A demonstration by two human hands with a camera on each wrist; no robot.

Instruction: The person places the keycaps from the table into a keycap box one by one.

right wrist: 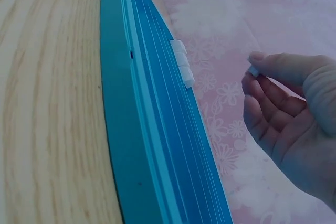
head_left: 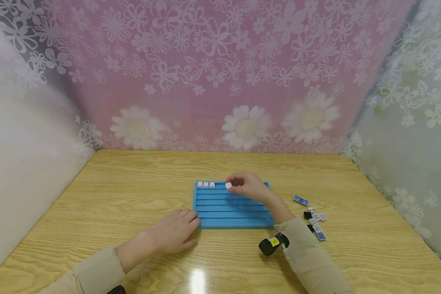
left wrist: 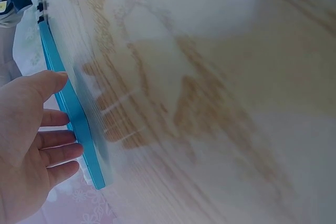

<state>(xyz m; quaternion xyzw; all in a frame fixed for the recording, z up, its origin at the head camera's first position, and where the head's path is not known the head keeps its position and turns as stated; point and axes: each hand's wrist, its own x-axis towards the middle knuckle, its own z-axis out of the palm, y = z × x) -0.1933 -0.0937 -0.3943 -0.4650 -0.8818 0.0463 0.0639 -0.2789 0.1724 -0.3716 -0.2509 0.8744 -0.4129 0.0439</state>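
Observation:
A blue tray [head_left: 228,208] with raised ridges in rows lies on the table. Three white keycaps [head_left: 206,185] stand side by side in its top row at the left end. Between thumb and fingertips my right hand [head_left: 250,187] pinches another white keycap [head_left: 228,185], held over the top row and apart from those three. In the right wrist view this keycap [right wrist: 253,70] shows only as a small white piece at the fingertips. My left hand [head_left: 178,230] rests at the tray's lower left corner, its fingers fairly straight and touching the edge.
On the wooden table [head_left: 139,179], right of the tray, lies a loose cluster of white, blue and black keycaps [head_left: 313,221]. A longer blue keycap [head_left: 301,200] lies just behind them. Flowered cloth walls [head_left: 206,81] stand behind and at the sides.

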